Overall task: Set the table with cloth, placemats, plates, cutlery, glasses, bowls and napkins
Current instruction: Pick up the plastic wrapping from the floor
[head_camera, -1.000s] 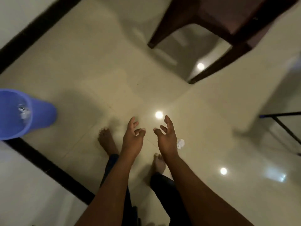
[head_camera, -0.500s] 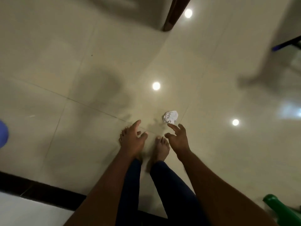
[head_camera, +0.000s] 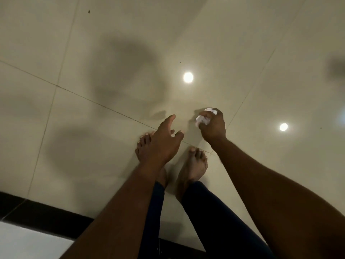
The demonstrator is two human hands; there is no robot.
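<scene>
Your left hand (head_camera: 164, 141) hangs with fingers relaxed and spread, holding nothing, above your left foot (head_camera: 144, 146). Half a second ago your right hand (head_camera: 211, 126) hovered just short of a crumpled white napkin (head_camera: 204, 118) lying on the floor (head_camera: 93, 53); now its fingers are curled round that wad, and it looks at or just off the tile. So the pickup seems made, though I cannot tell whether the wad has left the floor.

For the table setting this reads as a side step: a dropped napkin recovered, likely too crushed to lay at a place. None of the table, cloth or plates is in view.

Around you, going rightwards: a black strip (head_camera: 46, 217) along the lower left edge, your right foot (head_camera: 194, 163), and ceiling-light reflections on the glossy tile. Nothing blocks your hand; straightening up is free.
</scene>
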